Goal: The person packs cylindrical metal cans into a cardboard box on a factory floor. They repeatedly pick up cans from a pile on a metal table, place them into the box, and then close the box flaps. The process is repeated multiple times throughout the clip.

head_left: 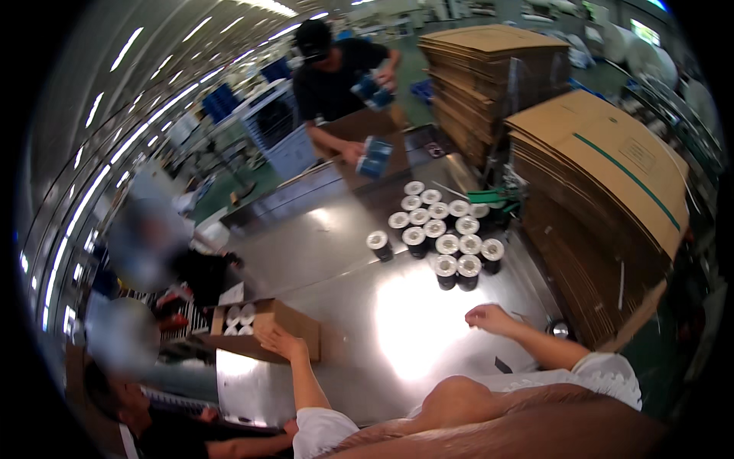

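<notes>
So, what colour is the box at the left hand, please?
The box is brown, clearest in the head view.

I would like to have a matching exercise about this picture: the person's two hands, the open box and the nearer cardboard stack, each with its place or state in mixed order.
1. Left hand
2. Right hand
3. Open box
4. Nearer cardboard stack

A. Crossed by a green strip
B. Against the open box
C. Contains white-topped cylinders
D. Over the metal table, apart from the box

Pairs: 1-B, 2-D, 3-C, 4-A
</notes>
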A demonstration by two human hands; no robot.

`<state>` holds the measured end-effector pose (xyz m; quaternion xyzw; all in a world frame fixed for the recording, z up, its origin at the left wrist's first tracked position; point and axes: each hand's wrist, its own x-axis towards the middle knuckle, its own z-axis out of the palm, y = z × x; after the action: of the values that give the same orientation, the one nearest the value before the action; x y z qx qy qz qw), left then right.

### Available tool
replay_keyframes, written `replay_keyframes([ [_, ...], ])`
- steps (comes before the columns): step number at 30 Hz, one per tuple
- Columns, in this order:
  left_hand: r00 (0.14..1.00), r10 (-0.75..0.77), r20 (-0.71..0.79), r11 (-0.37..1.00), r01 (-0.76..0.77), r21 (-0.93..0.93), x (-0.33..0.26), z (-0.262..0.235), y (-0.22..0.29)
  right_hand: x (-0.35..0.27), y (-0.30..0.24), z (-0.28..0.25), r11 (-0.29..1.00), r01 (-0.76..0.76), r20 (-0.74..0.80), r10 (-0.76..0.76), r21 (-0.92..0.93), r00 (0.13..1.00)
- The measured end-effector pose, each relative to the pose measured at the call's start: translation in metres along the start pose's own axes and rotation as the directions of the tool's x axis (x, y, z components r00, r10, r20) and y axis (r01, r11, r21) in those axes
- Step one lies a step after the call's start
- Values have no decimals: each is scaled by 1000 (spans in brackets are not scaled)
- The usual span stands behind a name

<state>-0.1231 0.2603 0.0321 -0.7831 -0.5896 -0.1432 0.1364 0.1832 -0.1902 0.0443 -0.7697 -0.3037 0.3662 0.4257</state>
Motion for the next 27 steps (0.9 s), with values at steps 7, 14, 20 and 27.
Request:
replay_keyframes([
  [7,720,692,42,631,-576,-521,-134,-35,131,19,-102,-210,568,241,-495,-814,-787,304],
  [14,639,677,365,697,-398,-596,-247,-101,91,51,-127,-392,475,-529,-705,-370,-704,605],
  [20,642,644,416,725,-339,-599,-262,-90,84,111,-118,-423,432,-448,-592,-295,-783,750],
  [27,630,624,462,747,-308,-589,-276,-87,96,185,-116,-427,491,-366,-516,-211,-791,830],
])
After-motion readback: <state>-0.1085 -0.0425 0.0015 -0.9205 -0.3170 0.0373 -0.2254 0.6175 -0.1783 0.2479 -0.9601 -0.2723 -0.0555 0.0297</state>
